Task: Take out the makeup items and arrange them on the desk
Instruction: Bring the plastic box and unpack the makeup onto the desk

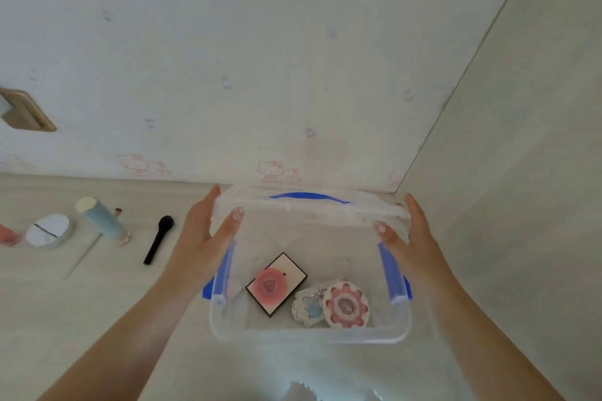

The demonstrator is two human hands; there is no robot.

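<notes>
A clear plastic box (pixel 309 334) with blue side latches stands on the desk. Its clear lid (pixel 309 207), with a blue handle, is lifted above the far rim. My left hand (pixel 208 234) grips the lid's left end and my right hand (pixel 407 234) grips its right end. Inside the box lie a black square compact (pixel 294 270), a round pink compact (pixel 270 285) on top of it, a silver-blue ornate compact (pixel 308 306) and a pink flower-shaped compact (pixel 347 304).
On the desk to the left lie a black brush (pixel 158 239), a pale blue tube (pixel 104 221), a thin white stick (pixel 81 259) and a round white powder case (pixel 49 230). A wall rises behind, a cabinet side at the right.
</notes>
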